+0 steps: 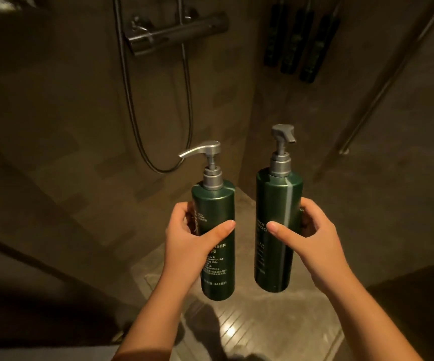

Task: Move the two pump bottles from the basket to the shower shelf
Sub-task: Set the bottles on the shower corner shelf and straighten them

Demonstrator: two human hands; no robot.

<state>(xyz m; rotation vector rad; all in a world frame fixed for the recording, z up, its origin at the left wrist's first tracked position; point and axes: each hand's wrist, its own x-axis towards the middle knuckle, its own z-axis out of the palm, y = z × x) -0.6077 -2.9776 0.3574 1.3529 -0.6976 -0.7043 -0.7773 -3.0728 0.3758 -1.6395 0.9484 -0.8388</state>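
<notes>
I hold two dark green pump bottles with grey pump heads upright in the air above the shower floor. My left hand (192, 238) grips the left bottle (217, 204) around its middle; white label text faces me and its spout points left. My right hand (307, 235) grips the right bottle (278, 204) around its middle; its spout points right. The bottles are a small gap apart and do not touch. No basket is in view. The shower mixer bar (176, 32) is mounted on the wall at top centre.
A shower hose (132, 100) loops down the back wall. Three dark bottles (302, 40) hang in a wall holder at top right. A slanted metal rail (382, 87) runs down the right wall. The wet shower floor (249, 329) lies below.
</notes>
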